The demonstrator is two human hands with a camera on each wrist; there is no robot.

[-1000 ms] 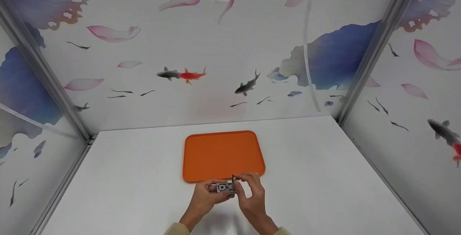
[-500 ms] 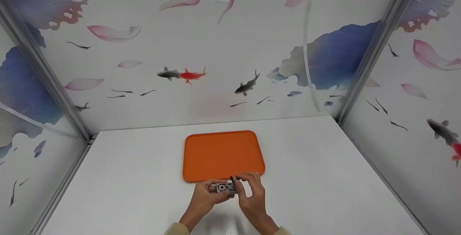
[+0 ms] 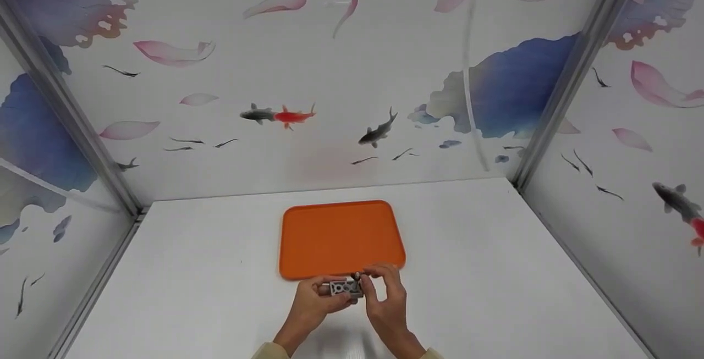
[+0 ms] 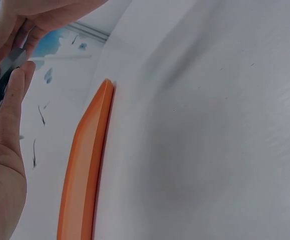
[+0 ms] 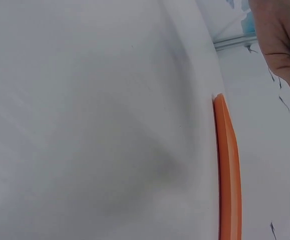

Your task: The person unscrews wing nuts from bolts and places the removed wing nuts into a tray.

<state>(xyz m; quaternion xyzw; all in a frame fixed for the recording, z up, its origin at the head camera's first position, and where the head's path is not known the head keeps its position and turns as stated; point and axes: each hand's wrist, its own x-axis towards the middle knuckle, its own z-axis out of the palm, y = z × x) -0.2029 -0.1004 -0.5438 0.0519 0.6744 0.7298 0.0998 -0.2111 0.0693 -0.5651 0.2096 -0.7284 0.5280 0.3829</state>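
Note:
In the head view my left hand (image 3: 309,299) grips a small grey block (image 3: 339,288) with a pattern of round shapes on its face. Its thumb lies across the front, with the other fingers behind. At the block's right end, my right hand (image 3: 388,299) pinches a small dark piece (image 3: 356,276) between thumb and forefinger. From the left wrist, the block (image 4: 5,75) appears as a slanted grey bar between both hands. The right wrist view catches only part of the right hand (image 5: 284,37); its fingertips are out of frame.
An orange tray (image 3: 342,241) lies on the white table (image 3: 467,271) just beyond the hands. Walls (image 3: 335,62) printed with fish, petals and blue leaves enclose the table at the back and both sides, with grey metal posts (image 3: 555,84) at the corners.
The dark piece at the block's right end has tipped from upright to leaning left and now sits lower. The right hand's fingers have shifted slightly; the left hand keeps its grip.

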